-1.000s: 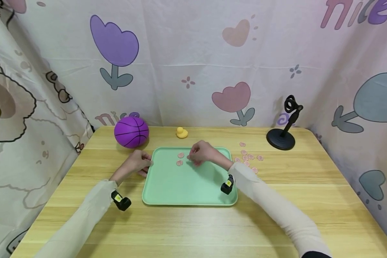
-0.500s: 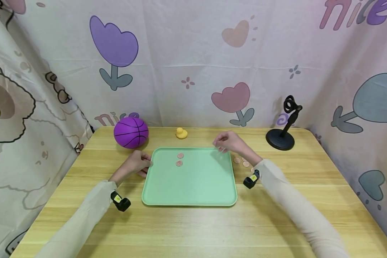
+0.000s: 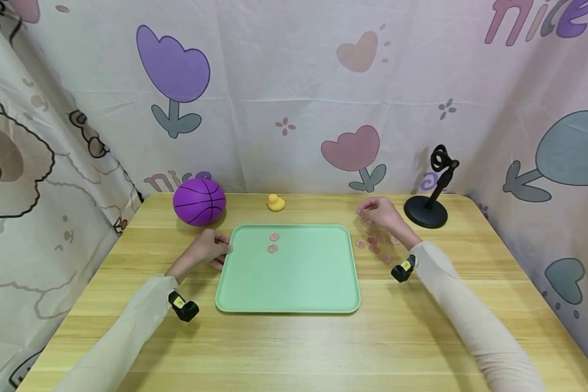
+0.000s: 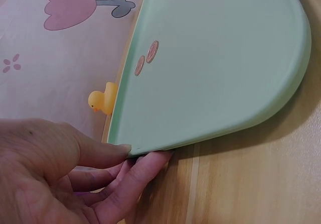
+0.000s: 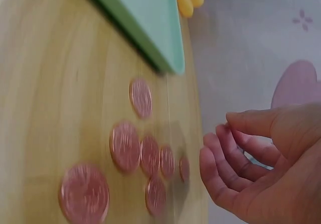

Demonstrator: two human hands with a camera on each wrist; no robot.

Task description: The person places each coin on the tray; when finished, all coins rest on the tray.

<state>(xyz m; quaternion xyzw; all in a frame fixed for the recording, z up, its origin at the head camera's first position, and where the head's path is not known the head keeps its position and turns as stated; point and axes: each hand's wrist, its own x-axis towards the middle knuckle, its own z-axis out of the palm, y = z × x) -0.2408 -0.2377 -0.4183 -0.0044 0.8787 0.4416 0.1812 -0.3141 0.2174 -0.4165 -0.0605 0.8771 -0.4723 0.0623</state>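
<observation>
The green tray (image 3: pixel 287 277) lay flat on the wooden desk (image 3: pixel 294 348), nearest the person, between the two sleeved forearms. Two copper coins (image 3: pixel 273 242) lay on the tray's far left part, one just behind the other and close together. The left hand (image 3: pixel 207 249) held the tray's far left corner: in the left wrist view the thumb (image 4: pixel 95 151) lay on the rim and the fingers (image 4: pixel 133 176) curled beneath it, so this grip was closed on the tray.

Just beyond the tray's right edge a loose cluster of coins (image 3: pixel 374 242) lay on the bare desk, several of them touching or overlapping in the right wrist view. The right hand (image 3: pixel 376 212) hovered over the far side of that cluster, its fingers (image 5: pixel 225 163) loosely curled and the thumb close to the fingertips; nothing showed between them, and the grip held nothing.

Farther back, a purple ball (image 3: pixel 198 200) rested at the far left, a small yellow duck (image 3: pixel 275 202) behind the tray, and a black stand (image 3: pixel 430 204) at the far right, just beside the right hand. A tulip-printed cloth (image 3: pixel 294 92) hung behind the desk.
</observation>
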